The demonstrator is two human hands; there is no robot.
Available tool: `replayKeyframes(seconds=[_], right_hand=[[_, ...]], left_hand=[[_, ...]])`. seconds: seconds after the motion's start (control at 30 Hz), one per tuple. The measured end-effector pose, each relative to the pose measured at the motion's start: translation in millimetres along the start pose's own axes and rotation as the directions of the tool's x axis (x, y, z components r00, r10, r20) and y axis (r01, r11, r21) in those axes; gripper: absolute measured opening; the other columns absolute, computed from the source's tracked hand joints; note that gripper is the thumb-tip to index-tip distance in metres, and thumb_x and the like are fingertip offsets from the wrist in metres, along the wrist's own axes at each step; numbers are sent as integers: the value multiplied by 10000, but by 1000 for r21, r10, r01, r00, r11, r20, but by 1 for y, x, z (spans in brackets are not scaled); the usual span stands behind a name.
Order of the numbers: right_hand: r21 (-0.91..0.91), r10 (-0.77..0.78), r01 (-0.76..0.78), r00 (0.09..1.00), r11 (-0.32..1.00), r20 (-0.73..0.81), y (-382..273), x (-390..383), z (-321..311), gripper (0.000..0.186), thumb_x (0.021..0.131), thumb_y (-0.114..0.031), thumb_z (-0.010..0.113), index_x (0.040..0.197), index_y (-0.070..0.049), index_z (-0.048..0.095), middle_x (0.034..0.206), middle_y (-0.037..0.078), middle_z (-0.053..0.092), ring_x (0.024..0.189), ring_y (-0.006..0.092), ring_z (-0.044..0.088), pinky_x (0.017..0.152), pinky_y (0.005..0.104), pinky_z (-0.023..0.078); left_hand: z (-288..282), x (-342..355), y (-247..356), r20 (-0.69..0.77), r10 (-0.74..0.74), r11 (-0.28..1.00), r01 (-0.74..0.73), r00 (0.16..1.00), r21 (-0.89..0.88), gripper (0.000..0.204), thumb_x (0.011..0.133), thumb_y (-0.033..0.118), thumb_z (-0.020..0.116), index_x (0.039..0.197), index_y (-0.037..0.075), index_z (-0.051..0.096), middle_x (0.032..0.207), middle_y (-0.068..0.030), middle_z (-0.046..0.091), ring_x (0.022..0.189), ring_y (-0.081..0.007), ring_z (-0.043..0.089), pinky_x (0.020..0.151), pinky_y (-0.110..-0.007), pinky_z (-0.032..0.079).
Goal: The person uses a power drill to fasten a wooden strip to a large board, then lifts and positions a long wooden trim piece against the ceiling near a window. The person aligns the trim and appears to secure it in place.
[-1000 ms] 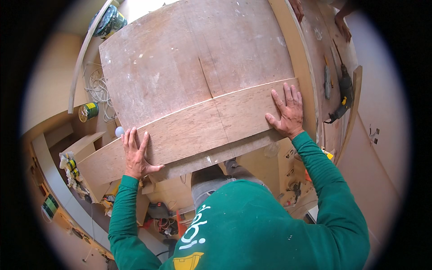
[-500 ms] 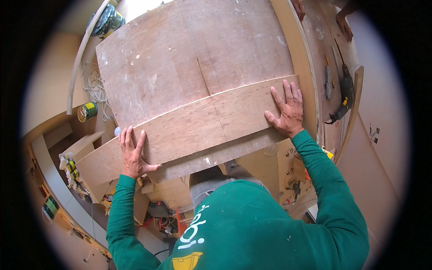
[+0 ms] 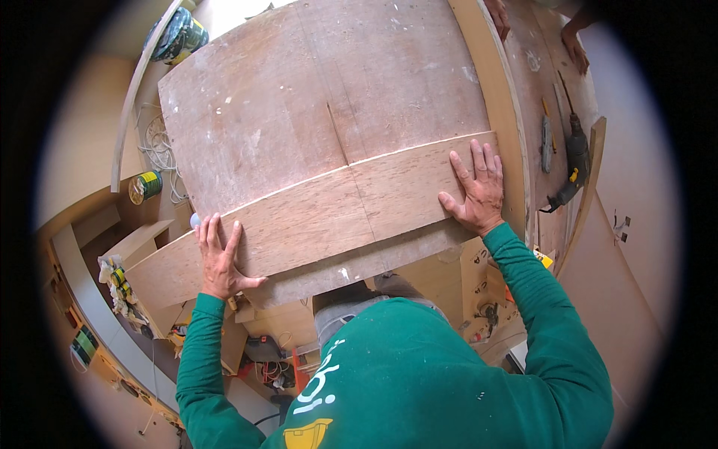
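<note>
My left hand (image 3: 222, 258) lies on the left part of a long plywood strip (image 3: 299, 217), fingers spread, with the thumb by its near edge. My right hand (image 3: 475, 191) rests spread on the strip's right end. The strip lies over a large, paint-flecked plywood panel (image 3: 314, 90) that bears a dark line near its middle, and part of a board beneath shows along the near edge. A long upright board (image 3: 490, 82) runs along the right of the panel, touching or very close to the strip's end.
A drill (image 3: 576, 150), utility knife (image 3: 547, 131) and another person's hands (image 3: 574, 49) are at right. At left are a bucket (image 3: 179, 41), tin (image 3: 144, 187), white cable (image 3: 157, 146), thin batten (image 3: 131, 97) and shelving (image 3: 97, 247). Tools and cords (image 3: 273, 374) lie below.
My hands, the plywood strip and the panel appear a little farther left than a second ago, perhaps partly from camera motion. Both hands remain spread on the strip.
</note>
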State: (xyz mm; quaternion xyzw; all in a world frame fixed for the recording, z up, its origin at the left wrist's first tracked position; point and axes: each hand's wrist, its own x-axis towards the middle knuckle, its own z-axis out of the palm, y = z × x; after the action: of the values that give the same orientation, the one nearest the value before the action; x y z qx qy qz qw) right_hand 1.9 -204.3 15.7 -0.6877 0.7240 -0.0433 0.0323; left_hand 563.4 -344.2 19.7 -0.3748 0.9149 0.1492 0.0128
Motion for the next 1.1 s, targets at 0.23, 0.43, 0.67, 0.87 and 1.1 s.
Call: replayKeyframes(seconds=[0.23, 0.43, 0.67, 0.87, 1.1], right_hand=[[-3, 12, -12, 1000, 1000, 7, -2, 4, -2, 828, 841, -628, 664, 1569, -277, 486, 1689, 192, 273, 1554, 425, 231, 1247, 588, 171], [5, 20, -20, 1000, 1000, 17, 5, 3, -9, 820, 840, -652, 661, 1560, -297, 495, 1681, 193, 287, 1549, 424, 243, 1241, 603, 186], [71, 43, -44, 999, 997, 10, 3, 5, -8, 818, 824, -671, 670, 1544, -317, 514, 1667, 196, 309, 1534, 430, 266, 1245, 602, 180], [82, 46, -45, 999, 996, -16, 3, 7, -11, 813, 811, -672, 677, 1532, -326, 529, 1650, 194, 334, 1516, 435, 296, 1242, 601, 202], [76, 35, -32, 999, 997, -39, 3, 6, -10, 804, 826, -676, 659, 1534, -319, 525, 1650, 192, 333, 1514, 440, 293, 1243, 602, 198]], left_hand=[[-1, 4, -5, -2, 17, 1000, -17, 1000, 14, 1268, 560, 831, 775, 1568, 133, 454, 1646, -289, 232, 1523, -515, 189, 1239, -679, 120], [3, 4, -8, -9, 43, 999, -43, 999, 28, 1270, 589, 887, 708, 1594, 164, 422, 1658, -279, 218, 1524, -513, 196, 1226, -700, 136], [2, 7, -5, -57, 71, 997, -71, 996, 16, 1257, 603, 859, 728, 1598, 157, 414, 1669, -262, 222, 1532, -510, 192, 1229, -690, 137], [0, 8, -1, -66, 67, 998, -66, 996, 21, 1254, 623, 871, 710, 1598, 141, 413, 1668, -273, 232, 1538, -499, 198, 1237, -675, 123], [3, 5, -2, -77, 69, 997, -66, 995, 40, 1265, 613, 884, 703, 1596, 142, 418, 1663, -274, 242, 1537, -497, 206, 1239, -671, 133]])
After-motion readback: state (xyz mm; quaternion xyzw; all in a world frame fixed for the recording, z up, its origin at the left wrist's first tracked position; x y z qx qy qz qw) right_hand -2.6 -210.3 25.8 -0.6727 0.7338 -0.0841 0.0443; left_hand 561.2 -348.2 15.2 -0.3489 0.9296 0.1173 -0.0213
